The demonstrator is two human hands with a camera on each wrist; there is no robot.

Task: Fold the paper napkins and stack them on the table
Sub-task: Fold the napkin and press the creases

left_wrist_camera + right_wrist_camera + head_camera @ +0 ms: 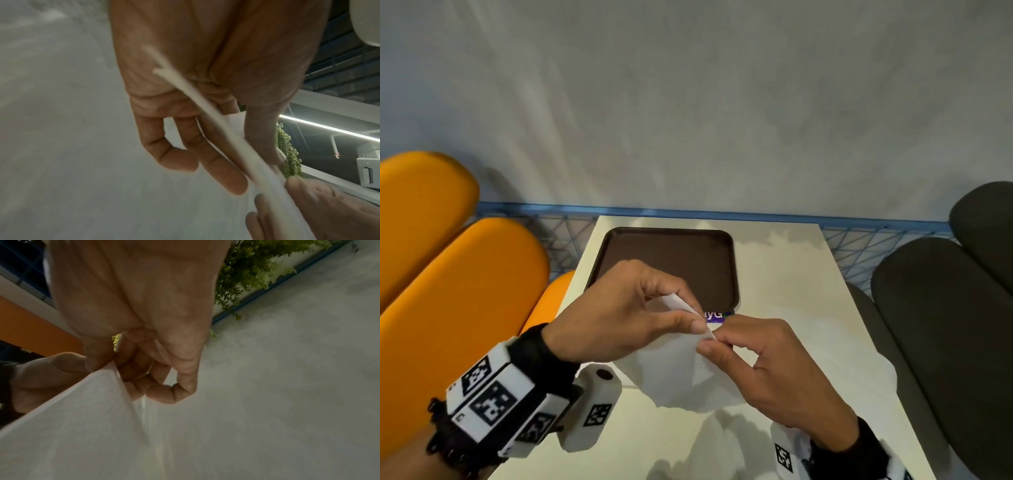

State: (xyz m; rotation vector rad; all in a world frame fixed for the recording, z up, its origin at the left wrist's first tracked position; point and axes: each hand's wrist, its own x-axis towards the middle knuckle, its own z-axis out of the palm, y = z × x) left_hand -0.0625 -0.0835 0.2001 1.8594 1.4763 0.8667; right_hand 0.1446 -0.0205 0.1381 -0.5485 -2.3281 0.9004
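A white paper napkin (678, 370) hangs in the air above the cream table (791, 294), held at its top edge by both hands. My left hand (626, 308) pinches the upper edge between thumb and fingers. My right hand (753, 359) pinches the same edge just to the right, fingertips almost touching the left thumb. In the left wrist view the napkin (236, 141) runs edge-on across the left hand (205, 113), with the right hand (308, 207) at the lower right. In the right wrist view the napkin (86, 426) drapes down from the right hand (144, 340).
A dark brown tray (671, 260) lies at the far side of the table, behind the hands. A purple packet (714, 316) peeks out between tray and hands. Orange seats (448, 274) stand left, dark seats (945, 308) right, and a blue wire fence (859, 240) runs behind.
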